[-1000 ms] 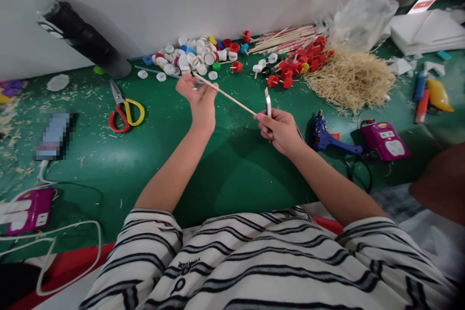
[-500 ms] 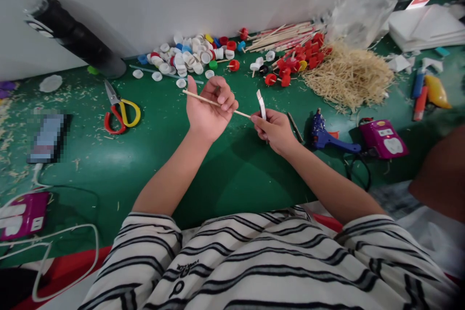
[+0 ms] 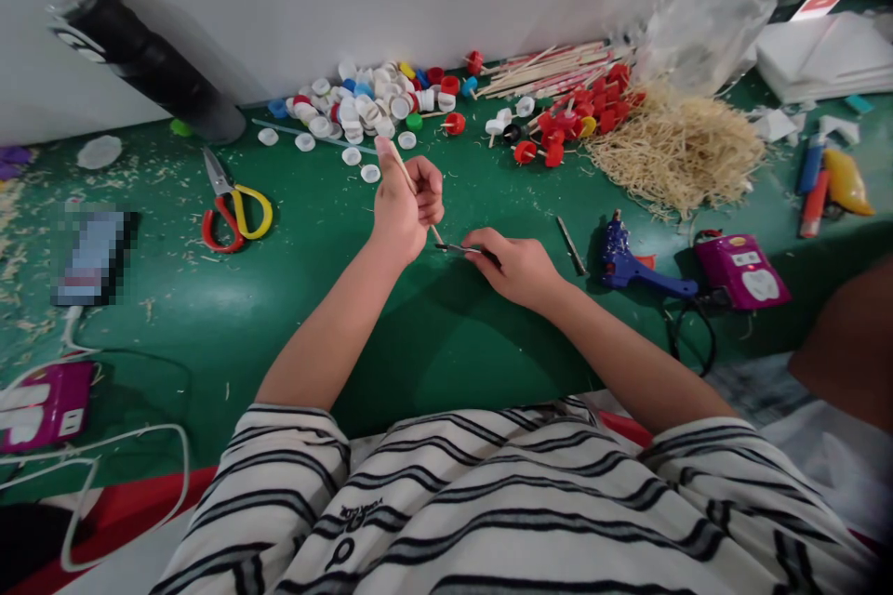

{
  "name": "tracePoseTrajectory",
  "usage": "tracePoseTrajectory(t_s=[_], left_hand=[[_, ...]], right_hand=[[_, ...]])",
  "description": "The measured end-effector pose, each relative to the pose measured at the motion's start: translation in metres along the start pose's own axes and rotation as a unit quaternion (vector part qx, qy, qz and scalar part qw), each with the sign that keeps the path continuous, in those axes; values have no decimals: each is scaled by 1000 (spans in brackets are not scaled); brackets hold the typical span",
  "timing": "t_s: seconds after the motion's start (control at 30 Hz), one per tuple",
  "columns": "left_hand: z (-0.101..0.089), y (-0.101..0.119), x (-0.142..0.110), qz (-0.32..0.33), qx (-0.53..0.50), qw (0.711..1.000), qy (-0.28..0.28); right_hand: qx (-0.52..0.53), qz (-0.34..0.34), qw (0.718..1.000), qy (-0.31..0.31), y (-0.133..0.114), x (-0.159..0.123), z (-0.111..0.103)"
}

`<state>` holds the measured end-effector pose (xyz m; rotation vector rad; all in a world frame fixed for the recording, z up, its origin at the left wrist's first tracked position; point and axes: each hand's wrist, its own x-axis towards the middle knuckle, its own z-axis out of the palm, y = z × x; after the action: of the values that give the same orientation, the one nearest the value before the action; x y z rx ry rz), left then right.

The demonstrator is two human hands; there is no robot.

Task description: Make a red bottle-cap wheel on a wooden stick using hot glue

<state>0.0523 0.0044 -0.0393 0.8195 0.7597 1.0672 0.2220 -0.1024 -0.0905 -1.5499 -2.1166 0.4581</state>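
My left hand [image 3: 403, 204] is closed in a fist round a thin wooden stick [image 3: 403, 169], which stands steeply with its lower tip near the green table [image 3: 433, 335]. My right hand [image 3: 516, 268] grips a small knife [image 3: 457, 249] whose blade points left and meets the stick's lower end. Both hands hover just above the table's middle.
A pile of bottle caps [image 3: 363, 107] lies at the back, with more sticks [image 3: 544, 70], red caps on sticks [image 3: 572, 121] and wood shavings [image 3: 680, 149] to the right. Scissors [image 3: 233, 204], a blue glue gun [image 3: 632, 265], purple power strips [image 3: 739, 270] and a blurred phone [image 3: 94, 251] lie around.
My left hand closed into a fist and tipped the stick from nearly level to steep. My right hand lowered the knife from upright to flat and brought its blade to the stick's lower end.
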Motion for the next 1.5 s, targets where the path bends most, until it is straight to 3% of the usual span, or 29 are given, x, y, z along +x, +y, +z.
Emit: tracePoseTrajectory(t_s=[0.2,0.43,0.6,0.83,0.97,1.07,1.13,1.27,1.33,1.4,1.5], left_hand=[[3,4,-1,-17,38,998,-55],[11,7,-3,-56,51,997,-21],[14,8,-5,-82,21,996,-28],[14,4,-5,-68,21,997,-35],[9,6,-2,-40,45,997,-39],[6,8,0,-42,38,998,-33],[4,9,1,-50,32,998,-31],[2,9,3,-53,20,998,-27],[1,8,4,-51,15,998,-27],[0,7,5,-51,12,998,-27],[-2,7,6,-57,11,998,-30]], right_hand=[[-121,-10,993,-15,-5,5,6],[-226,-46,973,-11,-2,10,12],[-232,-45,971,-33,-7,7,11],[-214,-24,975,-56,-14,9,9],[-157,1,987,-16,-14,7,8],[-96,33,994,47,-13,-1,-11],[-91,78,987,106,-3,-10,-38],[-151,254,924,242,48,-29,-107],[-193,330,901,204,79,-37,-131],[-219,407,881,103,102,-42,-142],[-161,417,894,31,119,-47,-141]])
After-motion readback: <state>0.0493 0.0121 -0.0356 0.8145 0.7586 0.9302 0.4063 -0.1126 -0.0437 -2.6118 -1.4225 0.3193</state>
